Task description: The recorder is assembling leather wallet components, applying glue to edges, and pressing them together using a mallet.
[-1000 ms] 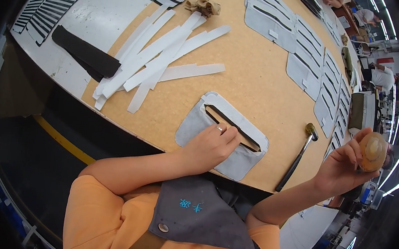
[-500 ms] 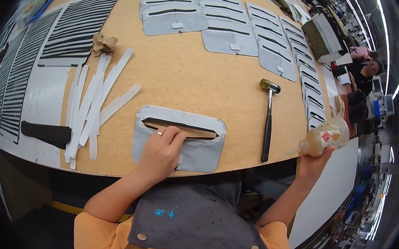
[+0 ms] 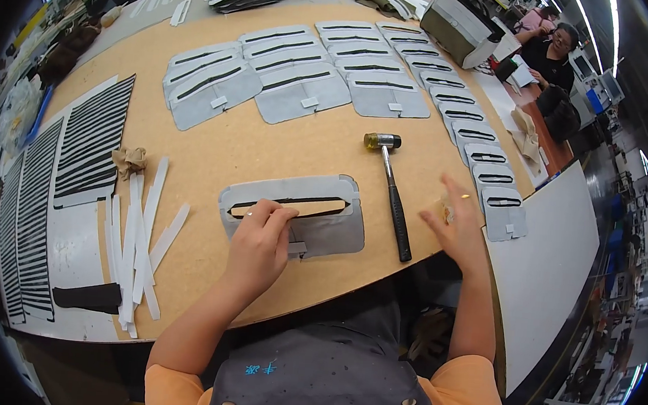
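Note:
A grey fabric panel point(image 3: 329, 237) with a long black-edged slot lies in front of me. My left hand point(image 3: 261, 232) pinches its lower slot edge, with a ring on one finger. Table shows through the slot. To the right, my right hand point(image 3: 459, 224) is raised near the table edge, slightly blurred, thumb and fingers apart. A small yellowish, see-through thing point(image 3: 445, 210) shows between thumb and fingers; I cannot tell whether it touches the hand. Between the hands lies a mallet point(image 3: 391, 196) with a black handle and a yellow-and-black head.
Rows of similar grey panels point(image 3: 301, 102) cover the far table. White strips point(image 3: 143, 234), a crumpled brown scrap point(image 3: 129, 160), a black piece point(image 3: 87, 297) and black-striped sheets point(image 3: 93, 139) lie left. A co-worker point(image 3: 552, 57) sits at the far right.
My right hand has come leftward toward the mallet; the large yellowish see-through bundle it held no longer shows in full. My left hand stays on the panel's slot. The view has shifted.

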`<state>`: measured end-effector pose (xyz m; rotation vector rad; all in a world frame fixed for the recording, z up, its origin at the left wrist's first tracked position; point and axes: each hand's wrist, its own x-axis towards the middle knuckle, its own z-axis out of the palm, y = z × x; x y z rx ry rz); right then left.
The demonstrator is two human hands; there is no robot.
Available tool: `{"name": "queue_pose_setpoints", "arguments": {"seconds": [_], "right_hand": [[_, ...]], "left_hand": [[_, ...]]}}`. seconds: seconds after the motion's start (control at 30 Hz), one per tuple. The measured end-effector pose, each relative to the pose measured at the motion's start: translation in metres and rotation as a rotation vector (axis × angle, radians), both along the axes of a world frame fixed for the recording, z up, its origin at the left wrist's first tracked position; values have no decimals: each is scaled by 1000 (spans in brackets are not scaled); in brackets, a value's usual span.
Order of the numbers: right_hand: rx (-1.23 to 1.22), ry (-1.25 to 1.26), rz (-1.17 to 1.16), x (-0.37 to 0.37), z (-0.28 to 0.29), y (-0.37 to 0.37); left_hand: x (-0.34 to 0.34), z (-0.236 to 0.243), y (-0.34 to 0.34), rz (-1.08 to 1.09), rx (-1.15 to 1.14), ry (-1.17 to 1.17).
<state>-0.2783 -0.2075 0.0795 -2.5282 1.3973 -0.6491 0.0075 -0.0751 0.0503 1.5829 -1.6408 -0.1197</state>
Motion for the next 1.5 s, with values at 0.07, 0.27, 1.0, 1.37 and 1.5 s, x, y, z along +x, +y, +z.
{"name": "queue_pose_setpoints", "arguments": {"seconds": [0.07, 0.27, 1.0, 1.37, 1.5], "right_hand": [[311, -335, 279, 48, -7, 12], [571, -687, 294, 79, -23, -74], [67, -556, -68, -38, 72, -248], [212, -593, -78, -75, 80, -223], [191, -656, -84, -77, 75, -221]], "left_hand": [[-5, -4, -16, -24, -8, 42], [-15, -4, -39, -27, -61, 90], [36, -46, -351, 48, 229, 260], [64, -43, -496, 604, 559, 329], [49, -42, -474, 393, 405, 304]]}}
